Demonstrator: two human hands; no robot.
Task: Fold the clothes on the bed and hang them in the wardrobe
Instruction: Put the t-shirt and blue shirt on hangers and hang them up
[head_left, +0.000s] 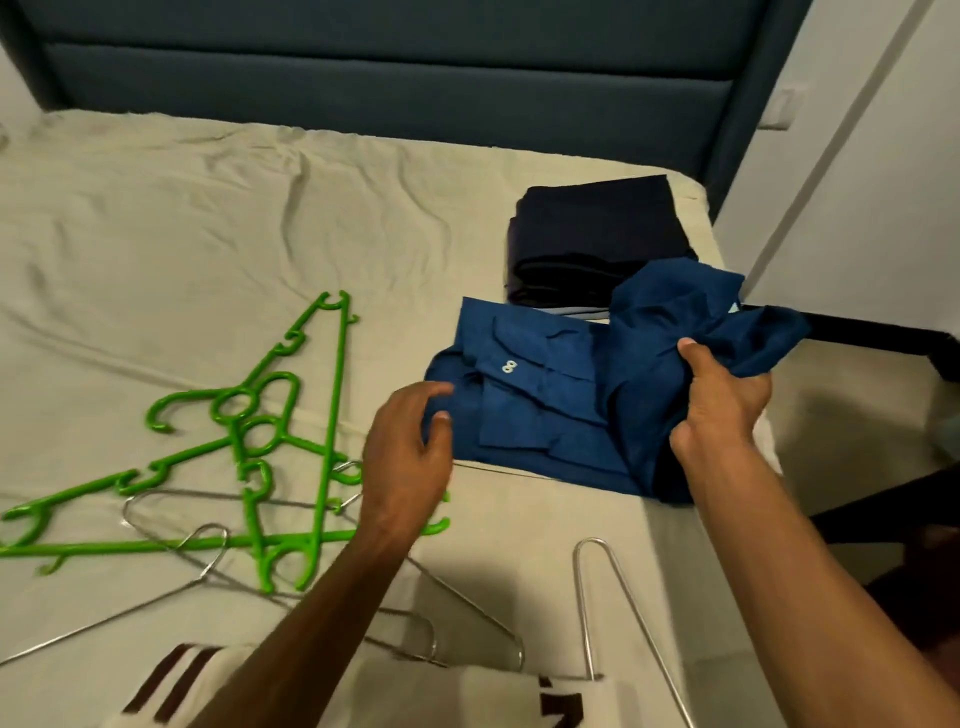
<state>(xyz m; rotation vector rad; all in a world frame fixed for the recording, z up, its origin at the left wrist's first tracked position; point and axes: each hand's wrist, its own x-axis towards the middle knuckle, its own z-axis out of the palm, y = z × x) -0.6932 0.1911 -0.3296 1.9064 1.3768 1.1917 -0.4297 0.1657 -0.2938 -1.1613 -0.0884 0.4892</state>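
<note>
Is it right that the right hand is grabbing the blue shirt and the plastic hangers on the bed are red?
Not quite. The right hand does grip the blue shirt, but the plastic hangers on the bed are green, not red. The head view shows this plainly.

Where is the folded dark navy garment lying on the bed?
The folded dark navy garment lies near the bed's far right corner, just behind the blue shirt.
</note>
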